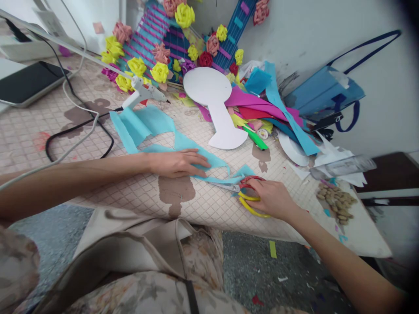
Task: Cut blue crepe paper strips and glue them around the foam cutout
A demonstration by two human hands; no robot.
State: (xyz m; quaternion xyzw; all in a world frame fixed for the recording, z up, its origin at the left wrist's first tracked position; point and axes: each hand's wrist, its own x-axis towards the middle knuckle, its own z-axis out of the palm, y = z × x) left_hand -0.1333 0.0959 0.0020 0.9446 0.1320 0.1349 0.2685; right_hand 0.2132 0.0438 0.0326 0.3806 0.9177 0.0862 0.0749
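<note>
My left hand (178,162) lies flat, fingers together and stretched, pressing a light blue paper sheet (144,124) onto the patterned table cover (209,205). My right hand (271,198) is closed around the red and yellow handles of scissors (244,192), whose metal blades point left toward the left hand along the paper's cut edge. A thin blue strip runs between the two hands.
A white glue gun (144,92) with its black cord lies behind the blue sheet. A white cut-out shape (214,102), coloured paper scraps (262,107), paper flowers (157,69), a blue bag (324,93) and a pile of seeds (337,203) crowd the back and right. A tablet (28,83) sits far left.
</note>
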